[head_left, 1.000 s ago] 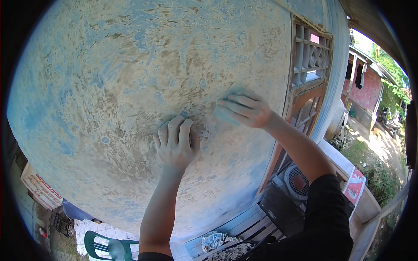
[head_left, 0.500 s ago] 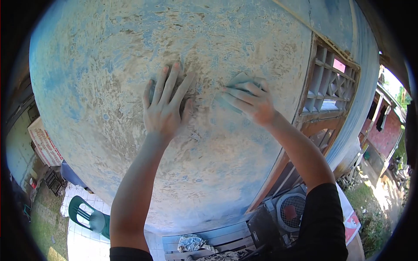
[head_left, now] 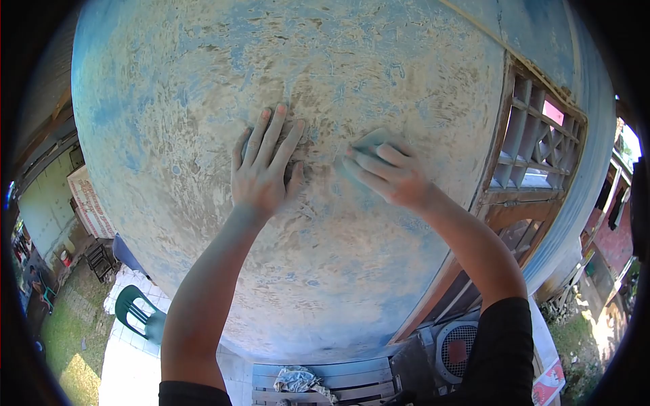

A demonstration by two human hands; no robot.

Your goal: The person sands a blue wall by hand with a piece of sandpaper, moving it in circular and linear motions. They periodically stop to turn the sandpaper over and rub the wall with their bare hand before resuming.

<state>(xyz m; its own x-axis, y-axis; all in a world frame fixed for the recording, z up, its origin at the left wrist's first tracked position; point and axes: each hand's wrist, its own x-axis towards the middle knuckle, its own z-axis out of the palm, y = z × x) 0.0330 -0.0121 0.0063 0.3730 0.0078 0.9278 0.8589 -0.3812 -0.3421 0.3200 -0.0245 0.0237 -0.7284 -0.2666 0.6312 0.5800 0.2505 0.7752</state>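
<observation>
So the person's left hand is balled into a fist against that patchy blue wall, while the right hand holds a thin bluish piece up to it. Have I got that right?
Not quite: the left hand isn't in a fist; the head view shows its fingers stretched out against the patchy blue wall. The right hand does hold a thin bluish piece up to it.

Wall [head_left: 325, 264], mid-frame: matt, rough, scuffed; blue showing in patches among pale, chalky areas. Sheet [head_left: 372, 140], right of centre: thin, matt, paper-like. Left hand [head_left: 261, 169]: dull, powdery film. Window frame [head_left: 528, 196], right: wood, dull, rough. Chair [head_left: 139, 310], lower left: smooth green plastic. Bench [head_left: 352, 373], bottom centre: painted wooden slats; crumpled cloth [head_left: 296, 379] there.
</observation>
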